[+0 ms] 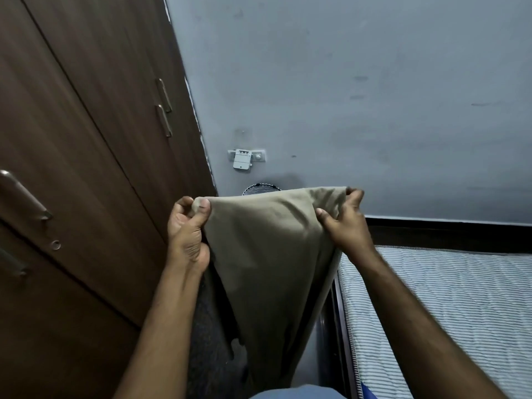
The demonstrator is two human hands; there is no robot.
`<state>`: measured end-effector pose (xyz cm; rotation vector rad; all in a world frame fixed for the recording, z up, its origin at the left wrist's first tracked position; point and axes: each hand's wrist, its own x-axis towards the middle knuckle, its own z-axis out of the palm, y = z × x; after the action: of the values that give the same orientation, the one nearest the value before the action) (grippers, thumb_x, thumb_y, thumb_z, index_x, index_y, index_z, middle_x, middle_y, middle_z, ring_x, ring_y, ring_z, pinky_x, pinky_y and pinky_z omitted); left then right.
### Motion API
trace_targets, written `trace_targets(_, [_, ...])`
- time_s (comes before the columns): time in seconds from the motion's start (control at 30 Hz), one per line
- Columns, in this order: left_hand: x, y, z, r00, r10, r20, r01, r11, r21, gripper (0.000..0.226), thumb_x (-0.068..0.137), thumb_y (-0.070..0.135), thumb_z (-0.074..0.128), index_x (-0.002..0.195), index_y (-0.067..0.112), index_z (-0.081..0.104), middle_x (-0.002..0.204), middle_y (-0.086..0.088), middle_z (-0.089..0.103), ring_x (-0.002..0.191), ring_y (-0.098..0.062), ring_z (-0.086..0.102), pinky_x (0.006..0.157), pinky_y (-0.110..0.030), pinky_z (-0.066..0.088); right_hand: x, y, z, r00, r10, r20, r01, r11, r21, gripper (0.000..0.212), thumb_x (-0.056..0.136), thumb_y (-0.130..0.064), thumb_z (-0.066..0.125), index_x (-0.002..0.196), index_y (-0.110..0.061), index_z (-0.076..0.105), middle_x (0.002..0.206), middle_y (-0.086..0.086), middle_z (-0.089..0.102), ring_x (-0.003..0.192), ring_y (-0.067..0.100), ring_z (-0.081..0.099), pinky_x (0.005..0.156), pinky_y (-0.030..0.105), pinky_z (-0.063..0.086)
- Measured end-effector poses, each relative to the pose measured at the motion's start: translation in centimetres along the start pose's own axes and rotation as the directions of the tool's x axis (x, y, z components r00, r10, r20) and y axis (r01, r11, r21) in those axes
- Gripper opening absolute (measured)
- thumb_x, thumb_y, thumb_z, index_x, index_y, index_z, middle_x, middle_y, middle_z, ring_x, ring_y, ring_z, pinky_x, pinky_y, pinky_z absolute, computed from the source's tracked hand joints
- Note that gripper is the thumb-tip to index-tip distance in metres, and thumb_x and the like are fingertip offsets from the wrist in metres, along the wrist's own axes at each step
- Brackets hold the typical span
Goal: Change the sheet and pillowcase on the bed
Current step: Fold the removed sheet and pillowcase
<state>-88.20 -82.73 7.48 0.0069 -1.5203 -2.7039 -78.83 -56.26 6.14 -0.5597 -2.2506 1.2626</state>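
Your left hand [187, 226] and right hand [344, 223] each pinch a top corner of the khaki cloth [267, 254], hanging left of the bare mattress [446, 306]. Stripping appears done; covering remains.

Brown wardrobe [72, 168], grey wall [345, 82] w/ socket [243, 158]

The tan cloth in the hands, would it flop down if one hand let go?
Probably yes. The tan cloth hangs limp and creased below the left hand and right hand, so it looks floppy. Fingertip pinches hold it, so it seems light.
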Motion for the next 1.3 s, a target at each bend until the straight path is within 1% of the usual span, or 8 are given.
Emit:
trace_targets(0.27, [0.9,0.6,0.6,0.989,0.145,0.024,-0.146,0.987,0.061,0.023,0.099,0.0,0.056,0.094,0.022,0.053,0.079,0.009,0.063,0.074,-0.002,0.055,0.077,-0.021,0.045,-0.2,0.2,0.6,0.974,-0.203,-0.104,0.201,0.979,-0.031,0.014,0.096,-0.013,0.062,0.106,-0.013,0.051,0.069,-0.009,0.054,0.059,-0.002,0.054,0.056,0.019,0.038])
trace_targets(0.4, [0.8,0.9,0.1,0.977,0.209,0.031,-0.211,0.961,0.178,0.022,0.101,-0.001,0.053,0.099,0.022,0.053,0.087,0.006,0.057,0.078,0.001,0.051,0.078,-0.017,0.041,0.0,1.5,1.2,0.978,-0.207,0.014,0.207,0.978,0.016,0.002,0.092,-0.019,0.07,0.094,-0.019,0.07,0.087,-0.01,0.072,0.081,-0.01,0.063,0.078,0.014,0.049])
trace_targets(0.6, [-0.1,0.7,0.5,0.977,0.189,0.099,-0.203,0.966,0.16,0.016,0.101,0.005,0.055,0.107,0.019,0.054,0.086,0.005,0.062,0.078,0.0,0.054,0.075,-0.016,0.045,0.0,1.4,1.5,0.939,0.069,0.336,-0.061,0.998,-0.034,0.074,0.083,-0.076,0.057,0.09,-0.004,0.07,0.072,0.006,0.07,0.068,0.01,0.059,0.065,0.032,0.044])
trace_targets(0.73, [-0.2,0.6,0.6,0.959,0.137,0.248,-0.206,0.939,0.275,0.041,0.089,0.02,0.074,0.124,0.025,0.052,0.108,-0.001,0.065,0.1,-0.01,0.061,0.09,-0.025,0.052,-0.9,0.7,1.8,0.802,0.068,0.594,-0.243,0.945,0.22,0.031,0.094,-0.034,0.069,0.083,-0.005,0.068,0.076,0.005,0.064,0.072,0.012,0.053,0.066,0.027,0.042])
trace_targets(0.83, [0.1,0.3,-0.7,0.942,0.048,0.331,-0.212,0.851,0.481,0.075,0.079,0.029,0.084,0.141,0.035,0.042,0.138,0.002,0.055,0.126,-0.006,0.055,0.105,-0.024,0.045,0.2,0.3,2.3,0.891,0.101,0.443,-0.277,0.893,0.354,0.026,0.104,-0.03,0.054,0.084,-0.015,0.058,0.076,0.006,0.049,0.072,0.015,0.042,0.064,0.032,0.034])
trace_targets(1.03, [-1.5,-2.4,-1.6,0.924,-0.367,0.11,0.331,0.91,0.251,0.069,0.089,0.036,0.067,0.147,0.01,0.041,0.127,-0.014,0.064,0.088,-0.012,0.072,0.068,-0.026,0.059,2.7,-1.3,3.1,0.977,0.161,0.138,-0.201,0.913,0.356,0.035,0.092,-0.052,0.046,0.073,-0.023,0.051,0.07,-0.007,0.05,0.071,0.012,0.045,0.075,0.039,0.038])
trace_targets(1.17, [-4.8,-4.4,-0.5,0.696,-0.678,0.237,0.651,0.735,0.19,0.073,0.092,0.069,0.046,0.136,0.013,0.061,0.132,-0.016,0.065,0.121,-0.028,0.064,0.106,-0.044,0.049,2.7,-3.0,3.5,0.985,0.14,0.105,-0.168,0.923,0.347,0.035,0.089,-0.059,0.044,0.071,-0.03,0.055,0.066,-0.015,0.05,0.073,0.011,0.046,0.075,0.039,0.039])
trace_targets(1.3, [-5.7,-4.3,1.2,0.686,-0.662,0.302,0.619,0.749,0.236,0.061,0.098,0.059,0.043,0.123,0.012,0.071,0.125,-0.018,0.069,0.116,-0.028,0.067,0.1,-0.041,0.053,2.4,-3.6,2.2,0.997,-0.011,0.074,0.002,0.992,0.126,0.034,0.106,-0.039,0.042,0.087,-0.013,0.056,0.086,0.005,0.061,0.086,0.023,0.054,0.081,0.04,0.04])
